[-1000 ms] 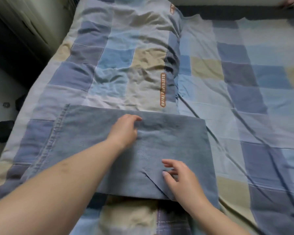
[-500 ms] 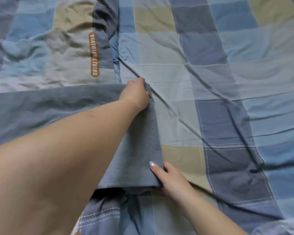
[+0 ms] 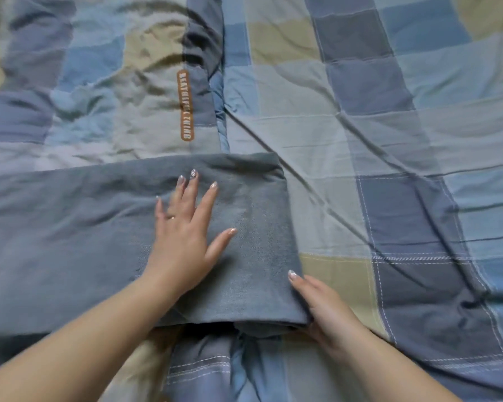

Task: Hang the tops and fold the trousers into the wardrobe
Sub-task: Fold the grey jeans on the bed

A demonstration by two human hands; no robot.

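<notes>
1. Head view: trousers [image 3: 253, 233], grey-blue woven denim-like cloth, lying flat across a bed, right end doubled over into a soft rounded fold.
2. Left hand [image 3: 186, 236]: fingers straight and spread, palm pressed flat on the folded layer; a thin ring shows on one finger.
3. Right hand [image 3: 328, 311]: at the near right corner of the fold, thumb lying on top and fingers tucked under the edge, pinching the cloth.
4. Bedcover [image 3: 389, 146]: patchwork checks in blue, navy and tan, creased, white stitch lines.
5. Orange label [image 3: 185, 105]: narrow lettered strip on the cover.
</notes>
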